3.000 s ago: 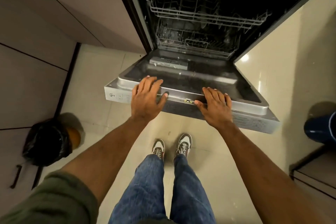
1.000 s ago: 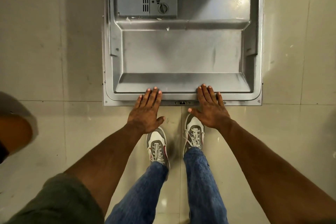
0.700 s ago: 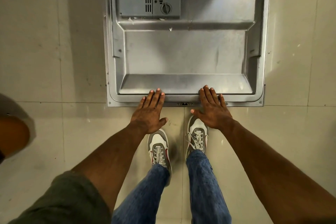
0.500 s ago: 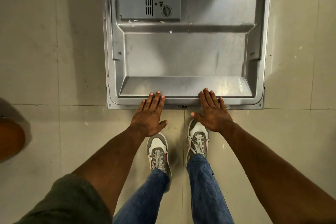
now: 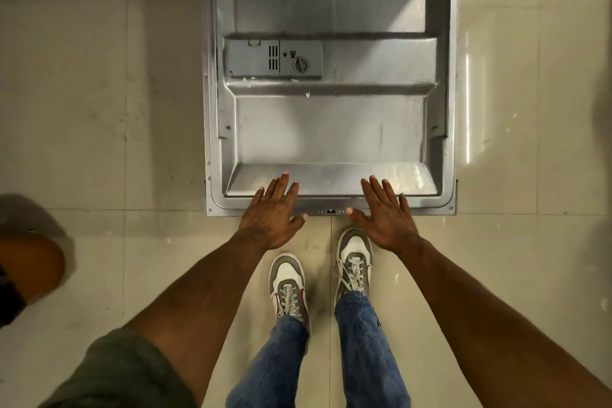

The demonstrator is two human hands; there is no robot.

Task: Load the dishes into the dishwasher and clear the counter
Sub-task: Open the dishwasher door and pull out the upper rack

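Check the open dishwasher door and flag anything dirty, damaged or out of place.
Small pale scraps of residue cling to the dishwasher door: below the detergent dispenser and on the ridge beneath it. The door's metal looks scuffed and stained. Both hands, left and right, lie flat on its near edge; nothing looks broken.
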